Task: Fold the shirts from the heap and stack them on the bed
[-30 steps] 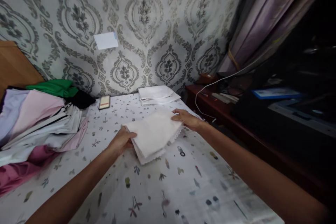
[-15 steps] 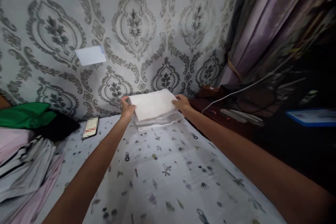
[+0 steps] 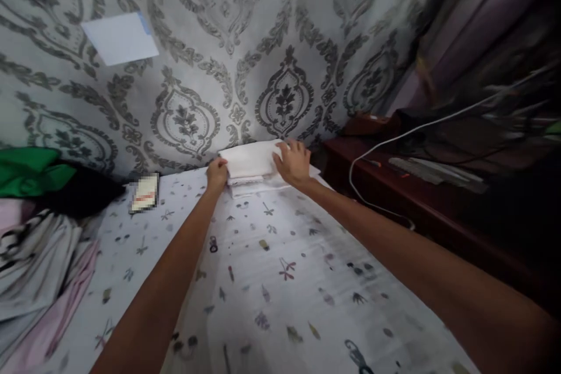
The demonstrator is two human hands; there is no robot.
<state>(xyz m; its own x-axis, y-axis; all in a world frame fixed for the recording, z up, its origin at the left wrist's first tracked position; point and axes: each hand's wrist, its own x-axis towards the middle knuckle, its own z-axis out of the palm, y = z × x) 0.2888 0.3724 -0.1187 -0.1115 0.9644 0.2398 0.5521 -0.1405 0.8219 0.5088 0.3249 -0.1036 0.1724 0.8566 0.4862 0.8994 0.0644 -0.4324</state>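
A folded white cloth [image 3: 249, 159] lies at the far end of the bed, close against the wall, on top of another white folded layer [image 3: 249, 187]. My left hand [image 3: 217, 174] is closed on the cloth's left edge, thumb towards the top. At the right end, my right hand [image 3: 293, 162] rests over the cloth with its fingers spread and bent a little, partly covering that corner.
A patterned white bedsheet [image 3: 263, 280] covers the bed. To the left are a phone-like object [image 3: 145, 193], partly blurred out, and heaped clothes [image 3: 39, 269] with a green one [image 3: 33, 169]. A dark red cabinet [image 3: 372, 181] with a white cable [image 3: 407, 133] stands right.
The upper cloth has come down flatter onto the layer below. My right hand has shifted from gripping its right edge to lying over it with fingers spread. The view has tilted down.
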